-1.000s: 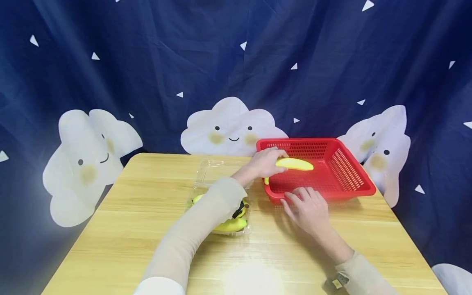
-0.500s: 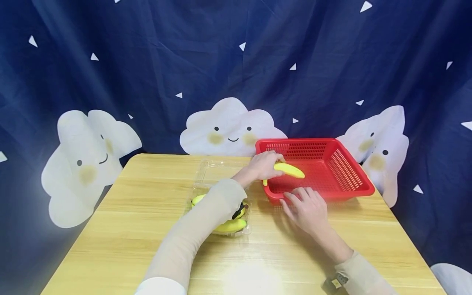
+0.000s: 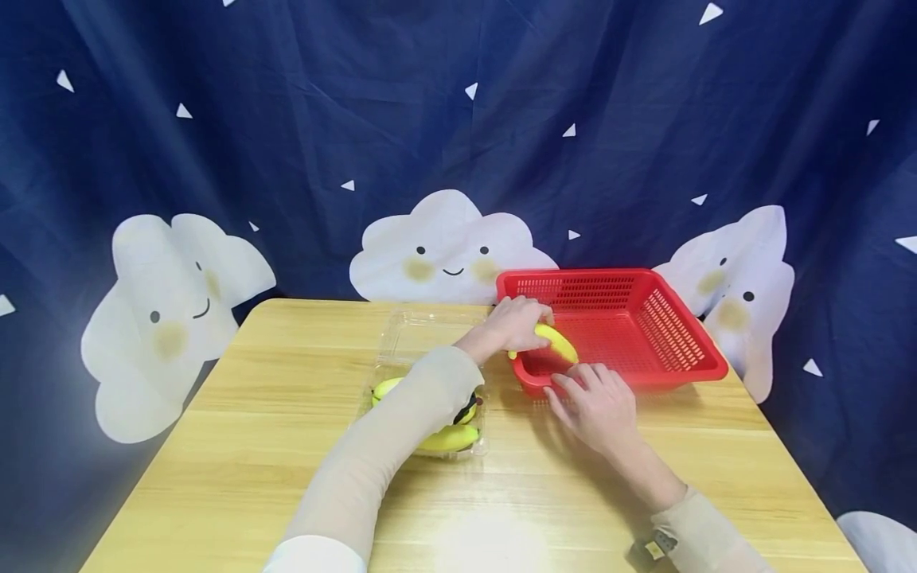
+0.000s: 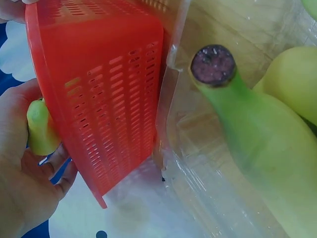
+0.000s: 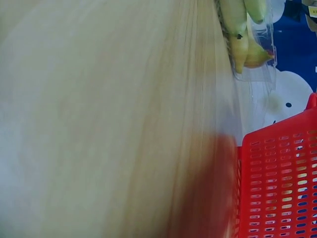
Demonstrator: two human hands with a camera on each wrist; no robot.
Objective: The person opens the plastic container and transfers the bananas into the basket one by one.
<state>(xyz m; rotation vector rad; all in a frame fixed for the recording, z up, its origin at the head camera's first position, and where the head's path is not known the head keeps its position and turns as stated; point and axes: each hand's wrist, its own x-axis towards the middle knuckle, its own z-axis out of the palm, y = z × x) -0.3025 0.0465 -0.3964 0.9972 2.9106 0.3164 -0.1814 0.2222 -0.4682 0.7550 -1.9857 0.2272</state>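
Note:
A yellow banana [image 3: 557, 342] is held in my left hand [image 3: 517, 322], over the left side of a red plastic basket [image 3: 705, 358]. In the left wrist view, the banana's greenish end [image 4: 42, 126] shows between thumb and fingers, beside the basket's rim. My right hand [image 3: 600, 406] grips the basket's front rim, fingertips over the edge and thumb outside. Left of the basket lies an open clear plastic clamshell box [image 3: 401, 325] with several bananas [image 3: 450, 438] in it, partly hidden by my left forearm. The right wrist view shows only the basket's perforated side [image 5: 277, 188] and part of the box.
The wooden table [image 3: 215, 477] carries both containers. Behind it hangs a dark blue curtain [image 3: 401, 103] with white clouds. The basket stands near the table's back right, its side close to the clear box. In the left wrist view a large banana [image 4: 257, 129] fills the right.
My left hand has turned the banana, its free end swinging from pointing right to down and toward me, lower in the basket. The right hand stays on the rim.

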